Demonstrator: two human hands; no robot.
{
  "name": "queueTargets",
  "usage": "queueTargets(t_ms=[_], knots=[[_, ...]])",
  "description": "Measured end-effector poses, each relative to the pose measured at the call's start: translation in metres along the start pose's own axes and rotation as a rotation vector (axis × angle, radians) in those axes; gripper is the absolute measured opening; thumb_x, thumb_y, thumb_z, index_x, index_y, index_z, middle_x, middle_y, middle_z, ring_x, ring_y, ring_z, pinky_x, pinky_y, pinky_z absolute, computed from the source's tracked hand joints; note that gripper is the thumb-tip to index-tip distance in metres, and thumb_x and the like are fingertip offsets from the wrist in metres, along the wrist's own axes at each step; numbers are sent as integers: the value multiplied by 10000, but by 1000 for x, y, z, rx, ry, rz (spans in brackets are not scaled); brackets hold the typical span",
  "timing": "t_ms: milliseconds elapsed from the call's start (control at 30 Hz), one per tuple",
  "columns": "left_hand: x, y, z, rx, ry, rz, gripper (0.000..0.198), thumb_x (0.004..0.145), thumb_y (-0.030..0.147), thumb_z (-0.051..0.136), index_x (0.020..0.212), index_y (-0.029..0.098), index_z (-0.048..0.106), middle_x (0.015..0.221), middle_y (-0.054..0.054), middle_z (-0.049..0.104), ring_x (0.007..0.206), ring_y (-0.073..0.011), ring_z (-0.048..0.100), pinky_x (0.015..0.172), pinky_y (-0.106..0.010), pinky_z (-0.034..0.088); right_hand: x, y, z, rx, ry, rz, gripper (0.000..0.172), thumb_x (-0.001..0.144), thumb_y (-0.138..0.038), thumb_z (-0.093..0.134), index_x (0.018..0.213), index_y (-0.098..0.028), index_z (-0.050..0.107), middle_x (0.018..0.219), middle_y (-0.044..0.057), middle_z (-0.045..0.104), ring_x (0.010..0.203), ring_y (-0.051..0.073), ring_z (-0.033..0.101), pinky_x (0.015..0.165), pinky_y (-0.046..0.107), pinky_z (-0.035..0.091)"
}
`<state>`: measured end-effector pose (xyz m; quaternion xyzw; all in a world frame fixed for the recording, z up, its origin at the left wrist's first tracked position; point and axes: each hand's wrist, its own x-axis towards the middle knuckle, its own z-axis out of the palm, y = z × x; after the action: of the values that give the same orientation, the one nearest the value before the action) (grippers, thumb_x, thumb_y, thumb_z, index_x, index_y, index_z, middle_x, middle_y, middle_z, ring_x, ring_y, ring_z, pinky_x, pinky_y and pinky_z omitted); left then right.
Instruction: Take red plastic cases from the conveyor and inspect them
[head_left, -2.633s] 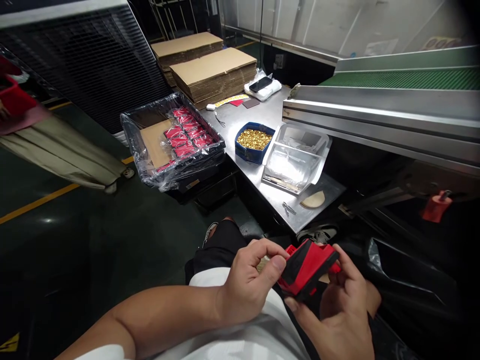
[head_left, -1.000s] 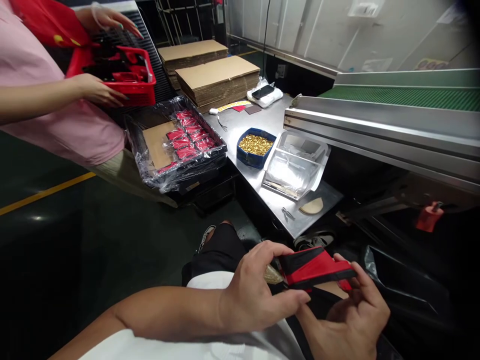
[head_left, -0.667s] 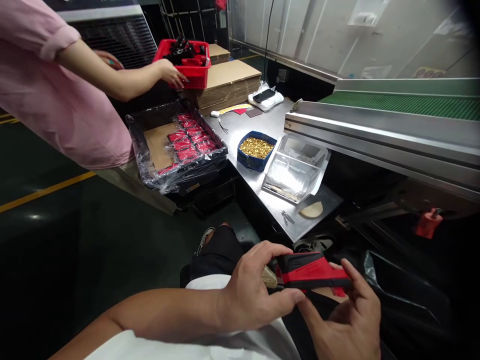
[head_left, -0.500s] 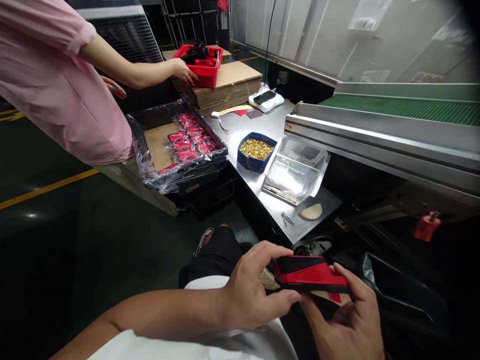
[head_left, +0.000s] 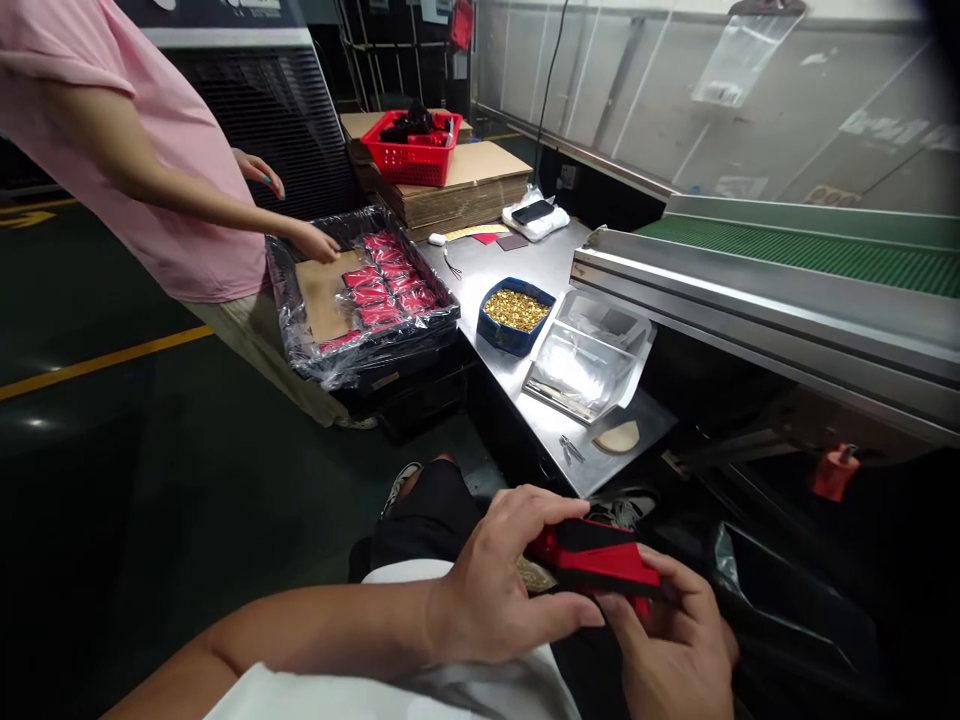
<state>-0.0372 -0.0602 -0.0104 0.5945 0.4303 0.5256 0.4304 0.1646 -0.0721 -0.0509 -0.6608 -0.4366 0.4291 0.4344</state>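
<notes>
My left hand (head_left: 510,580) grips the left end of a red-and-black wedge-shaped piece (head_left: 607,562), thumb below and fingers over the top. Around its right end, the fingers and thumb of my right hand (head_left: 675,630) are closed. The piece is held above my lap, lying roughly level; its underside is hidden. Just beyond my hands, on the corner of the metal table (head_left: 495,265), lie a small metal tool (head_left: 571,448) and a pale half-round pad (head_left: 619,437).
A blue tub (head_left: 506,343) holds gold-coloured bits beside a clear plastic box (head_left: 589,360). A co-worker's hand (head_left: 319,243) reaches into a plastic-lined black crate (head_left: 439,325) of red pieces. A red basket (head_left: 416,165) sits on cardboard (head_left: 480,175). A green conveyor (head_left: 787,245) runs along the right.
Both hands keep hold of the piece; its right end has shifted left and turned slightly, with my right hand following. The co-worker's hand has left the red basket and come down into the crate.
</notes>
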Motion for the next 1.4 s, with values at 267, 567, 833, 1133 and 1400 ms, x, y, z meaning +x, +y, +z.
queueTargets(t_ms=[267, 567, 833, 1133, 1400], knots=[[-8, -2, 3, -38, 30, -35, 986, 677, 286, 915, 1504, 351, 382, 1221, -45, 690, 1072, -243, 668, 973, -358, 528, -8, 11, 25, 598, -257, 318, 482, 893, -666, 529, 1168, -278, 607, 1123, 105, 768, 1004, 310, 750, 882, 559, 618], [-9, 10, 11, -3, 167, -64, 928, 680, 60, 713, 1487, 343, 353, 1289, -3, 698, 1154, -206, 675, 1033, -327, 532, -20, 6, 41, 572, -309, 264, 573, 891, -593, 552, 1341, -238, 556, 1205, 152, 720, 1084, 326, 711, 930, 582, 594], [-1, 4, -3, 314, -40, 252, 873, 722, 126, 668, 1526, 207, 339, 1269, -105, 711, 1091, -260, 700, 1086, -444, 478, 2, -8, 10, -21, -195, -205, 810, 687, -383, 850, 1409, -313, 489, 1463, 121, 529, 1336, 373, 528, 1122, 668, 424], [3, 6, -16, 156, 45, 125, 916, 742, 413, 886, 1497, 287, 382, 1284, -83, 689, 1143, -261, 662, 1120, -428, 443, 3, -8, 12, 59, -72, -117, 602, 650, -431, 862, 1155, -233, 602, 1044, 82, 732, 827, 245, 737, 697, 335, 620], [-5, 10, -12, -58, 88, -27, 998, 741, 368, 897, 1536, 307, 297, 1242, -81, 687, 1107, -266, 657, 1014, -409, 506, 0, 28, 4, 208, -160, 35, 686, 650, -459, 873, 1209, -255, 531, 988, 65, 759, 806, 248, 745, 728, 350, 611]])
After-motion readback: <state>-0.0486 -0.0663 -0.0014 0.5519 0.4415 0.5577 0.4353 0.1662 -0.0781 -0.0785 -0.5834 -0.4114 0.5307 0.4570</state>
